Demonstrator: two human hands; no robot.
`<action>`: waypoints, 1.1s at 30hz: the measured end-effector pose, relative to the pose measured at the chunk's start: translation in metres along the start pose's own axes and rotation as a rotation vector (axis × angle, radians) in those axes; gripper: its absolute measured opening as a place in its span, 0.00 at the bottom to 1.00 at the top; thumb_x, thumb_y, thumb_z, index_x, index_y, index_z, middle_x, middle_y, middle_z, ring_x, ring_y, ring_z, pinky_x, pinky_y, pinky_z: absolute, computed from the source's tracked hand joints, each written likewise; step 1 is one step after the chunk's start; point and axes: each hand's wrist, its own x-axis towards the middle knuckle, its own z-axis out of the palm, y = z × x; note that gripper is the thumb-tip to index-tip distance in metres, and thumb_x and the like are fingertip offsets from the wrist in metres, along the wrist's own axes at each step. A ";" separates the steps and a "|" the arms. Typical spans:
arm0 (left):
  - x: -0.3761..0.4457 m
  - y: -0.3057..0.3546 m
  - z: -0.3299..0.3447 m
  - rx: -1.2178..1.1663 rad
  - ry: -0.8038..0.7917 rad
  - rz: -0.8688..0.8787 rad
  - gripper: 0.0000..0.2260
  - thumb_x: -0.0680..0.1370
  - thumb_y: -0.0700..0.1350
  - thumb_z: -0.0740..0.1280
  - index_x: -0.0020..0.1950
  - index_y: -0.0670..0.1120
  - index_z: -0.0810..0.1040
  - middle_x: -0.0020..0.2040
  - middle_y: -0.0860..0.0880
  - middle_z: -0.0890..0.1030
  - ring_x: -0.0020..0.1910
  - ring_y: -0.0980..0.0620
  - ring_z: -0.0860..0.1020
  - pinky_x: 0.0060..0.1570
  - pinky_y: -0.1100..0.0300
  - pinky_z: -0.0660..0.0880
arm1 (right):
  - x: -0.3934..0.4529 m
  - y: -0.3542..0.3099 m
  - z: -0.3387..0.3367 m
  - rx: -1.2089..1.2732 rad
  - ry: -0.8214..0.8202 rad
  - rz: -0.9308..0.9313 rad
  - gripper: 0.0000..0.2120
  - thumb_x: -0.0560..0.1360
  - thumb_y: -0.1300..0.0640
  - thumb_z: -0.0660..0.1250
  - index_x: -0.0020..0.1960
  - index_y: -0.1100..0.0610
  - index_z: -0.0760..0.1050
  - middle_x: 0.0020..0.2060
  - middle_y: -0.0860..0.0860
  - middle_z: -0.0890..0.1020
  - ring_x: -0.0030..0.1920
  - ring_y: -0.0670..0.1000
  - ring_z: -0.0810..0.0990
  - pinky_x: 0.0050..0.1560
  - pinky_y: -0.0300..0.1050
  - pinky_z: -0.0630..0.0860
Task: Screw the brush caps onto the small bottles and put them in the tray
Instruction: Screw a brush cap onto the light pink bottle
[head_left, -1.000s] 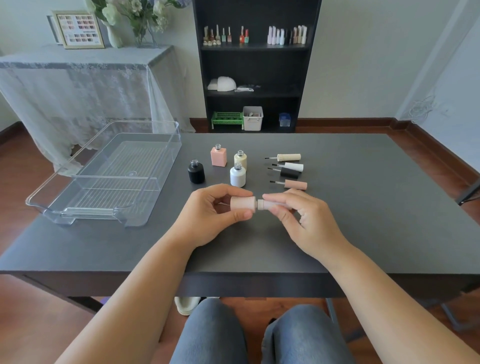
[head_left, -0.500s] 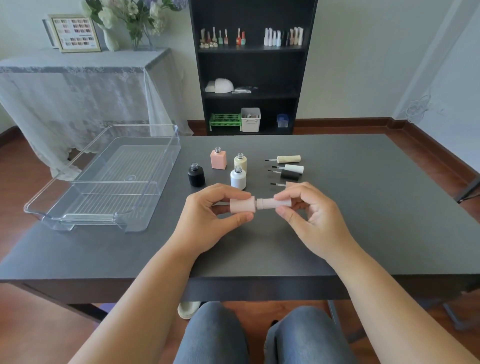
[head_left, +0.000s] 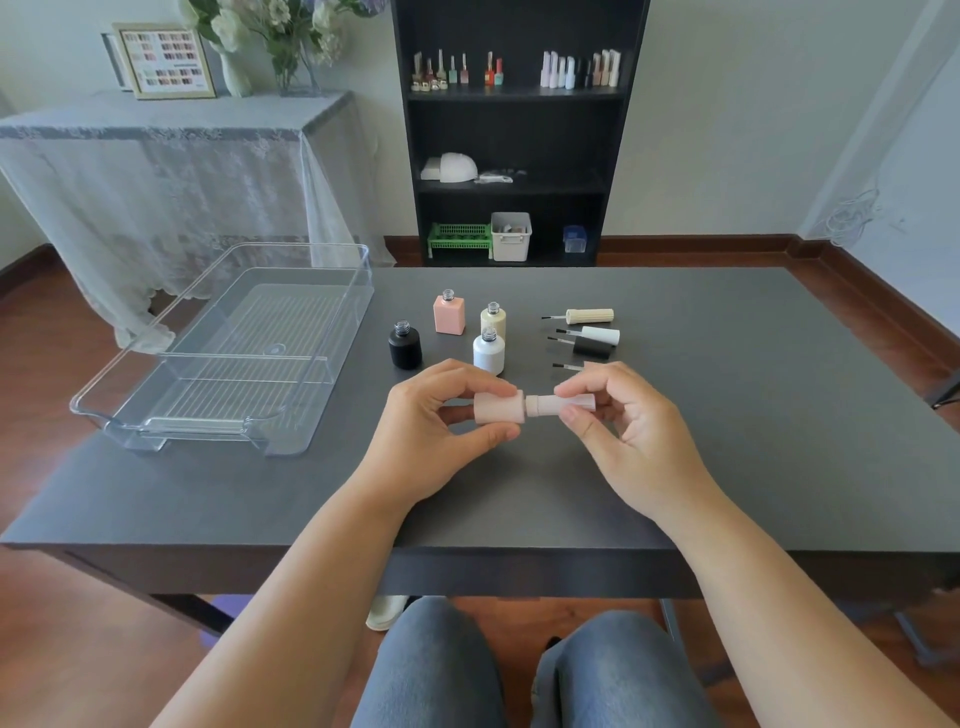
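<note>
My left hand (head_left: 436, 436) grips a pale pink bottle (head_left: 500, 407) held sideways above the dark table (head_left: 753, 415). My right hand (head_left: 628, 436) pinches the matching pink brush cap (head_left: 561, 404) seated on its neck. Behind stand uncapped bottles: black (head_left: 404, 345), pink square (head_left: 449, 313), cream (head_left: 493, 319) and white (head_left: 489, 351). To their right lie loose brush caps: cream (head_left: 588, 315), white (head_left: 598, 334), black (head_left: 591, 346), and one more whose brush tip (head_left: 566, 367) shows behind my right hand. The clear plastic tray (head_left: 358, 291) sits at the table's left, with nothing in it.
A black shelf unit (head_left: 514, 130) with polish bottles and boxes stands behind the table. A lace-covered side table (head_left: 171, 156) with a frame and flowers is at the back left. My knees (head_left: 519, 670) are under the table's front edge.
My right fingers shifted along the pink cap, from covering it to pinching it from further right, as if turning it. The bottle stayed in my left hand.
</note>
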 end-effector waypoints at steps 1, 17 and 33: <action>0.000 0.000 0.000 0.011 0.002 0.005 0.14 0.67 0.37 0.79 0.51 0.45 0.84 0.50 0.50 0.82 0.51 0.50 0.81 0.50 0.63 0.78 | 0.001 0.000 0.001 -0.005 0.018 0.018 0.09 0.75 0.62 0.69 0.48 0.48 0.78 0.44 0.48 0.80 0.43 0.44 0.78 0.46 0.31 0.73; 0.001 -0.002 -0.002 0.029 0.022 0.006 0.15 0.67 0.41 0.79 0.51 0.52 0.83 0.50 0.53 0.82 0.53 0.49 0.81 0.51 0.63 0.78 | -0.002 -0.004 0.006 -0.055 0.081 -0.065 0.09 0.73 0.67 0.70 0.48 0.55 0.79 0.45 0.51 0.80 0.47 0.49 0.78 0.47 0.31 0.73; -0.001 0.005 0.001 0.129 -0.015 -0.002 0.18 0.70 0.40 0.77 0.58 0.48 0.82 0.51 0.52 0.79 0.51 0.55 0.80 0.51 0.66 0.78 | 0.005 -0.008 0.014 0.541 0.084 0.136 0.09 0.69 0.57 0.71 0.50 0.53 0.82 0.45 0.41 0.85 0.47 0.40 0.82 0.49 0.32 0.75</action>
